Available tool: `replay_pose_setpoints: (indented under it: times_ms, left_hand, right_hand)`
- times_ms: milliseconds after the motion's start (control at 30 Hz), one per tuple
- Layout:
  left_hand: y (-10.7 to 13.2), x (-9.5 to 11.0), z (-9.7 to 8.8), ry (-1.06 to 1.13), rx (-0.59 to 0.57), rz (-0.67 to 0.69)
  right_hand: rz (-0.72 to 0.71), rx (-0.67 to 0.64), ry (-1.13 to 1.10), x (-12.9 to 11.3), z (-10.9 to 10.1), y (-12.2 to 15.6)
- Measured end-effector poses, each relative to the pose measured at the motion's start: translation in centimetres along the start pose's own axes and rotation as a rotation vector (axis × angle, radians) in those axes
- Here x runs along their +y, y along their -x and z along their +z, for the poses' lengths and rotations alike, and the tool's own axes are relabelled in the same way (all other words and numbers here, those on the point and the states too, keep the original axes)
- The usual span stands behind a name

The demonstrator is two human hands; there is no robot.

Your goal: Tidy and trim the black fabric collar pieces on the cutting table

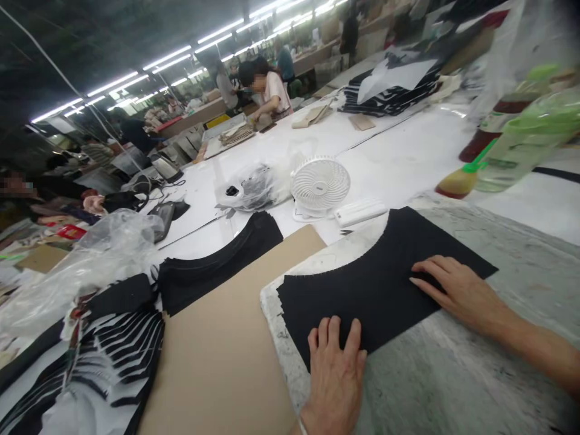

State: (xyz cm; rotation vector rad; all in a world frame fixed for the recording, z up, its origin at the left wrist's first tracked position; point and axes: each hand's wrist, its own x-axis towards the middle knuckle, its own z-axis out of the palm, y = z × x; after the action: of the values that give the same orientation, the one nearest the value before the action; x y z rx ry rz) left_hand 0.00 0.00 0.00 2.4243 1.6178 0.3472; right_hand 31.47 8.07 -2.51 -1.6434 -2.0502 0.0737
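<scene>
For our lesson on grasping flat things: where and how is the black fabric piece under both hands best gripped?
Probably pinch the black fabric piece by its pointed right corner, coming from the right: it lies flat, and that corner tapers clear of the right hand.

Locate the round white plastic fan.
Head view, just right of centre: the round white plastic fan stands on the white tabletop, between a clear plastic bag on its left and an oblong white object at its lower right.
</scene>
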Motion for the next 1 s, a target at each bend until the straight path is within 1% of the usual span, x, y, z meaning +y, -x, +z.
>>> replay_pose_setpoints:
  times_ms: [100, 233, 367, 433, 533, 633, 700, 767, 800, 833, 900, 933, 1000]
  left_hand:
    - [0.0, -0.4, -0.7, 0.000, 0.047, -0.018]
    - [0.2, -2.1, -0.9, -0.083, 0.130, -0.062]
    - [0.6, -3.9, -0.4, -0.152, 0.135, -0.003]
    - [0.6, -4.2, 0.0, -0.162, 0.154, 0.023]
    - [0.5, -4.0, 0.1, -0.133, 0.178, 0.026]
    - [0.6, -3.7, -0.9, -0.037, 0.194, 0.011]
    - [1.2, -4.2, -2.3, 0.060, 0.214, -0.027]
    - [2.6, -5.5, -4.2, 0.173, 0.205, -0.103]
    - [3.7, -6.5, -5.2, 0.224, 0.180, -0.161]
    - [5.1, -7.4, -6.2, 0.256, 0.145, -0.234]
    - [8.8, -9.0, -8.0, 0.266, 0.042, -0.399]
    - [10.9, -9.4, -8.6, 0.256, -0.022, -0.475]
    - [15.4, -9.4, -9.2, 0.234, -0.166, -0.574]
  right_hand:
    - [0.006, -0.011, 0.041, -0.2, 0.7, 0.4]
    - [0.061, -0.005, 0.065, -1.2, 0.3, 0.4]
    - [0.133, -0.017, 0.127, -2.8, -0.2, 0.5]
    - [0.145, -0.030, 0.146, -3.3, -0.2, 0.5]
    - [0.148, -0.042, 0.153, -3.3, -0.3, 0.3]
    - [0.142, -0.047, 0.149, -3.4, -0.8, 0.1]
    - [0.141, -0.012, 0.131, -4.0, -1.5, 0.2]
    - [0.160, 0.054, 0.092, -5.3, -2.4, 0.3]
    - [0.181, 0.082, 0.058, -6.1, -2.8, 0.5]
    - [0.212, 0.068, 0.008, -7.2, -3.1, 0.7]
    - [0.260, 0.035, -0.091, -10.0, -3.4, 1.5]
    - [0.264, -0.010, -0.145, -11.8, -3.5, 2.3]
    - [0.252, -0.108, -0.272, -16.0, -3.3, 4.3]
